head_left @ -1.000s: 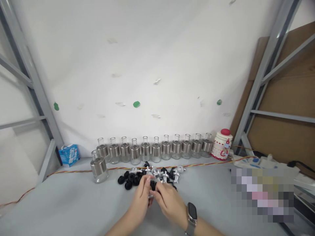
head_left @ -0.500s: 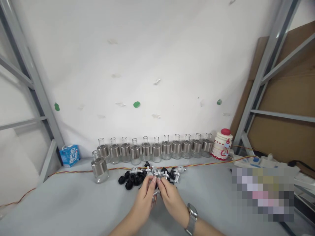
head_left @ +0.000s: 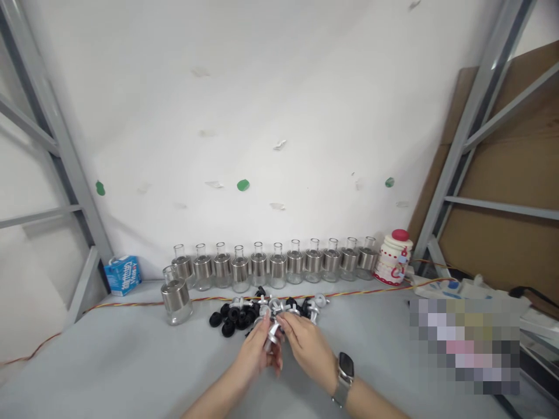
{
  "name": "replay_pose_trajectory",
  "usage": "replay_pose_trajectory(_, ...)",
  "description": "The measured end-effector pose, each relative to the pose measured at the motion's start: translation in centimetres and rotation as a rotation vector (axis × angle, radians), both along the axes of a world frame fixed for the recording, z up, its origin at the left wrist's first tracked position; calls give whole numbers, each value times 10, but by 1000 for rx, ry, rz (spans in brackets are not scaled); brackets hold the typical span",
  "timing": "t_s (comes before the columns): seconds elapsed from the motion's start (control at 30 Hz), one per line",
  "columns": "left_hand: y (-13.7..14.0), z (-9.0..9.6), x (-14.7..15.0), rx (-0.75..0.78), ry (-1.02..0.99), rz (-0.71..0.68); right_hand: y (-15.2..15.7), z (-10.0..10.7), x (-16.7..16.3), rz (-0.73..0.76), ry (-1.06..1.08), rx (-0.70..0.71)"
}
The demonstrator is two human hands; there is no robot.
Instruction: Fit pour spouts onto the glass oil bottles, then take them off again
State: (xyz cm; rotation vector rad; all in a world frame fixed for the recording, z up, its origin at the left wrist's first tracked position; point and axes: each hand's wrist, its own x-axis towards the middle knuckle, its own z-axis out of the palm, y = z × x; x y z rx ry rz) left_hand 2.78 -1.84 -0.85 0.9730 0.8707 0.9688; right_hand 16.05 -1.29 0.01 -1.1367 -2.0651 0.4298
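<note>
My left hand (head_left: 257,347) is closed around a silver bottle spout (head_left: 273,333), which is tilted, with its flanged end toward me. My right hand (head_left: 305,342), with a watch on its wrist, pinches at the spout's upper end; its fingertips partly cover that end. Just beyond the hands lies a pile of black rubber stoppers (head_left: 234,315) and loose silver spouts (head_left: 321,300), partly hidden by my fingers. Left of the pile, a glass bottle with a metal sleeve (head_left: 175,298) stands upright, apart from the others.
Several similar glass bottles (head_left: 258,265) stand in a row along the white wall. A blue carton (head_left: 123,276) is at the left, a cream jar with a red lid (head_left: 392,259) at the right. A twisted cable (head_left: 144,304) crosses the grey table (head_left: 109,355). Blurred-out items lie at right.
My hands have turned and parted slightly at the fingertips, so the silver spout between them shows more. My right wrist has rolled, and the watch face is now more visible.
</note>
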Motion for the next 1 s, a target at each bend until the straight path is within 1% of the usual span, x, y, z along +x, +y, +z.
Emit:
replay_pose_trajectory(0.1,1,-3,-5,104,-3,-102,1,3,5,15,24,30)
replay_pose_trajectory(0.17,0,-7,-7,205,71,-138,0,5,8,10,1,66)
replay_pose_trajectory(0.27,-1,-9,-11,354,301,-84,-2,7,10,22,-86,148)
replay_pose_trajectory(0.4,-4,-5,-15,609,716,35,-3,6,9,29,-177,270)
replay_pose_trajectory(0.47,-5,-3,-16,703,844,86,-3,5,8,15,-206,314)
replay_pose_trajectory(0.5,-6,-2,-15,723,866,100,-3,4,7,10,-222,334)
replay_pose_trajectory(0.57,-8,-4,-14,720,842,94,-2,2,6,4,-254,380)
replay_pose_trajectory(0.6,-8,-6,-13,691,809,68,-1,1,5,4,-271,410)
replay_pose_trajectory(0.73,-10,-16,-9,495,609,-82,0,-4,2,-1,-342,544)
replay_pose_trajectory(0.83,-10,-18,-8,470,532,-76,1,-10,0,-23,-377,604)
replay_pose_trajectory(1.0,-10,-14,-5,449,486,-72,4,-17,-1,-46,-424,638)
